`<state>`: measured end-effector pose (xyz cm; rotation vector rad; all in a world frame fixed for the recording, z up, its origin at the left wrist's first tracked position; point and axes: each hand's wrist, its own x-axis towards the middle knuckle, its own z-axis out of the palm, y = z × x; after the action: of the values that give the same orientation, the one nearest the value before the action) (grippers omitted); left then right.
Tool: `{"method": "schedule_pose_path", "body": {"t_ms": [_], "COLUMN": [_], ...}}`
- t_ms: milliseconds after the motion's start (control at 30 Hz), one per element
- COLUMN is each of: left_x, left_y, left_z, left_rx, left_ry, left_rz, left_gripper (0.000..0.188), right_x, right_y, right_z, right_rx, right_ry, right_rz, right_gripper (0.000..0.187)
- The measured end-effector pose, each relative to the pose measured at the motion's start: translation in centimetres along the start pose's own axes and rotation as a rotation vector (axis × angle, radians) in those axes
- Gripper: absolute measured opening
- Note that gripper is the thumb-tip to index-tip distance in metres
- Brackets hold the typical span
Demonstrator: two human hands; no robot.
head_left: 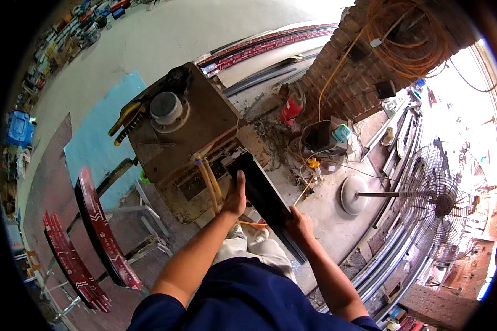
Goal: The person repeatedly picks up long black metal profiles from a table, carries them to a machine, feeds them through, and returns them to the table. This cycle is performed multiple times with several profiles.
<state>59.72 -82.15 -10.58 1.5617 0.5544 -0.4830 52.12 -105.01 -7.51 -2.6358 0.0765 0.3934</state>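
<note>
Looks like early going: the long dark metal profile point(268, 201) is only fed partway into the rusty brown machine point(182, 127), most of it hanging out. Left hand point(235, 197) presses flat on its top, right hand point(298, 225) wraps fingers round the smooth edge. Wire-cage fan point(436, 204) far right.

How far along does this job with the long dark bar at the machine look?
Done: the dark metal bar already has its far end at the brown machine. In hand: the left hand presses on the bar near the machine, and the right hand grips it lower down. Left: most of the bar is on the person's side of the machine. Curved red strips lean on a rack at the left.
</note>
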Motion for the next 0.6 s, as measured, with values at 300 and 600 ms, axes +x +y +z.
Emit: {"method": "schedule_pose_path", "body": {"t_ms": [300,600], "left_x": [-5.9,-15.1], "left_y": [-3.3,-3.0], "left_z": [4.5,18.7], "left_rx": [-0.230,0.041], "left_ry": [-0.175,-0.540], "left_rz": [0.191,0.611], "left_gripper": [0.092,0.089], "right_x": [-3.9,-13.0], "right_y": [6.4,20.1], "right_z": [3.7,-3.2], "right_rx": [0.466,0.841], "right_ry": [0.065,0.564], "right_rz": [0.021,0.065], "right_gripper": [0.030,0.017]}}
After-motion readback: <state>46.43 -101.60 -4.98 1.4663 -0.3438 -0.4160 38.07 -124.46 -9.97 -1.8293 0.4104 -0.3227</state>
